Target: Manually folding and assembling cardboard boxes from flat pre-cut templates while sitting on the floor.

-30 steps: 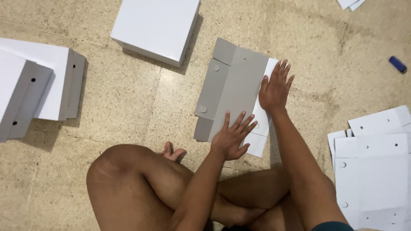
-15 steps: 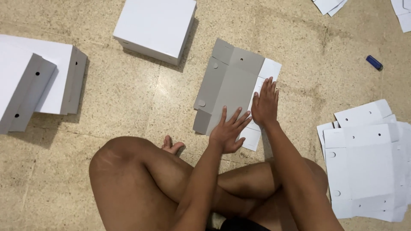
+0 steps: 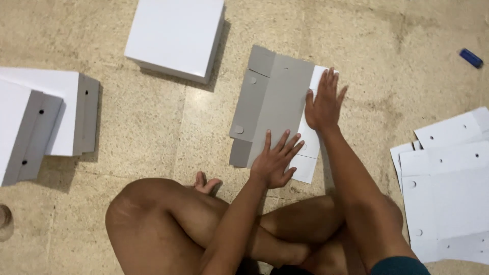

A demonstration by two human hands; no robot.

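A flat cardboard box blank (image 3: 272, 102), grey on its folded flap and white underneath, lies on the stone floor in front of my crossed legs. My left hand (image 3: 275, 160) rests flat on its near end, fingers spread. My right hand (image 3: 323, 102) presses flat on the right edge of the grey flap, fingers together and pointing away from me. Neither hand grips anything.
A finished white box (image 3: 175, 35) stands at the top. Half-folded white and grey blanks (image 3: 46, 119) lie at the left. A stack of flat white blanks (image 3: 448, 178) sits at the right. A small blue object (image 3: 471, 57) lies at the far right.
My right hand has slid along the flap's right edge, first toward me, then back up. My left hand has stayed on the near end. The view shifted slightly.
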